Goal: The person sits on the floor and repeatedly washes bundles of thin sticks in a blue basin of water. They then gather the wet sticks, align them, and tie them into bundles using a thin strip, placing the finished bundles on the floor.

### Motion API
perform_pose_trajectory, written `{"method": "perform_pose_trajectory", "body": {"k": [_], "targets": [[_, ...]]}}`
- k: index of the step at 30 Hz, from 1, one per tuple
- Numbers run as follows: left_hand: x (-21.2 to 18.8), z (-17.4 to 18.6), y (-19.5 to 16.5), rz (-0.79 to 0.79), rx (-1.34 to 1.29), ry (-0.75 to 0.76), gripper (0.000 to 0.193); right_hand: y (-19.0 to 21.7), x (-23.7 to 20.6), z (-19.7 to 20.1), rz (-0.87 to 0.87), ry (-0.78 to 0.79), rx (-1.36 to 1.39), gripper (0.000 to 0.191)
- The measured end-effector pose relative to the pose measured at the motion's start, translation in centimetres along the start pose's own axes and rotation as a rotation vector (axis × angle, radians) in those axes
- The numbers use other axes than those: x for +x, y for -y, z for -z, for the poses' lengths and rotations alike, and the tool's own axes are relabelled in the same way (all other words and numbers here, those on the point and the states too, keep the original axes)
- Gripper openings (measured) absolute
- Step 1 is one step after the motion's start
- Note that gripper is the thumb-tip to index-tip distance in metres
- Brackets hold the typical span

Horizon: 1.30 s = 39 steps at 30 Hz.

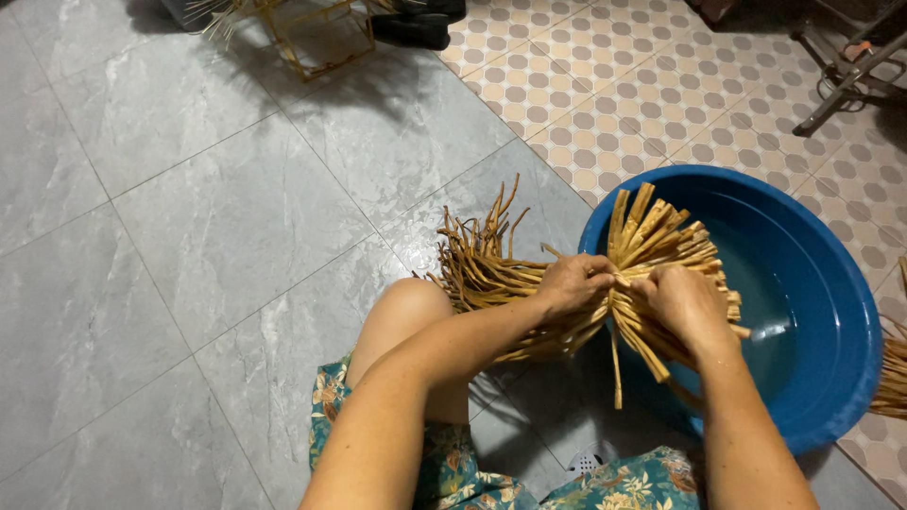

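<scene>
Large grey marble-look floor tiles (189,236) are covering the left and middle of the room, giving way on the right to smaller beige tiles with round dots (605,104). At the top left one yellowish wire frame (316,38) is standing beside one dark shoe (411,28). One bare knee (411,302) is rising above a floral garment (444,472). One bundle of tan reed-like strips (491,269) is fanning out between the knee and one blue basin (822,378) that is holding water. The left hand (576,283) is closing round the bundle's middle, while the right hand (685,302) is gripping it over the basin's near rim. At the top right, one dark metal stand (850,66) is leaning.
</scene>
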<state>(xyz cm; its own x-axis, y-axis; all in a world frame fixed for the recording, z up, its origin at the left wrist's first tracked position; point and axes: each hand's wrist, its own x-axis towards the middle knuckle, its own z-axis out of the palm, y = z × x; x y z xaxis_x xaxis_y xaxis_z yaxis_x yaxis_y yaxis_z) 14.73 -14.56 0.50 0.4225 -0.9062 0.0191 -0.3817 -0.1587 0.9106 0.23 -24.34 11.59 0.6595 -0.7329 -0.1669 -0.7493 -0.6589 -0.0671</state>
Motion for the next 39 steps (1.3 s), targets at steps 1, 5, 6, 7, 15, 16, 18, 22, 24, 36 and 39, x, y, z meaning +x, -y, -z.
{"method": "perform_pose_trajectory", "body": {"k": [1,5,6,7,15,16,18,22,24,36,39], "targets": [[0.0,-0.4,0.0,-0.008,0.015,0.008,0.027,-0.5,0.1,-0.3,0.014,0.084,0.144,0.026],[-0.3,-2.5,0.2,-0.073,0.103,0.003,0.026,-2.6,0.9,-1.5,0.071,0.358,0.581,0.027],[-0.4,-2.9,0.5,-0.1,0.134,-0.009,0.026,-2.6,1.3,-2.1,0.084,0.409,0.656,0.028],[-0.5,-3.3,0.6,-0.087,0.143,0.016,0.028,-2.8,1.4,-2.4,0.109,0.332,0.6,0.026],[-0.8,-6.2,0.9,0.01,0.157,0.067,0.028,-2.0,1.2,-4.2,0.081,-0.188,0.105,0.022],[-0.7,-6.5,1.0,0.02,0.157,0.07,0.028,-2.0,1.2,-4.3,0.08,-0.217,0.11,0.023],[-0.6,-6.9,1.3,0.04,0.157,0.079,0.028,-2.2,1.3,-4.6,0.073,-0.273,0.121,0.028],[-0.4,-7.2,1.6,0.051,0.133,0.087,0.027,-3.6,1.2,-4.8,-0.06,-0.075,-0.07,0.027],[-0.5,-7.3,1.5,0.052,0.125,0.086,0.025,-4.4,0.9,-4.9,-0.111,0.038,-0.177,0.031],[0.0,-8.3,2.0,0.044,0.142,0.071,0.024,-5.1,2.2,-6.5,0.1,0.325,0.427,0.028],[0.3,-8.6,2.3,0.069,0.126,0.073,0.025,-4.5,1.4,-6.1,0.107,0.063,0.274,0.022]]}}
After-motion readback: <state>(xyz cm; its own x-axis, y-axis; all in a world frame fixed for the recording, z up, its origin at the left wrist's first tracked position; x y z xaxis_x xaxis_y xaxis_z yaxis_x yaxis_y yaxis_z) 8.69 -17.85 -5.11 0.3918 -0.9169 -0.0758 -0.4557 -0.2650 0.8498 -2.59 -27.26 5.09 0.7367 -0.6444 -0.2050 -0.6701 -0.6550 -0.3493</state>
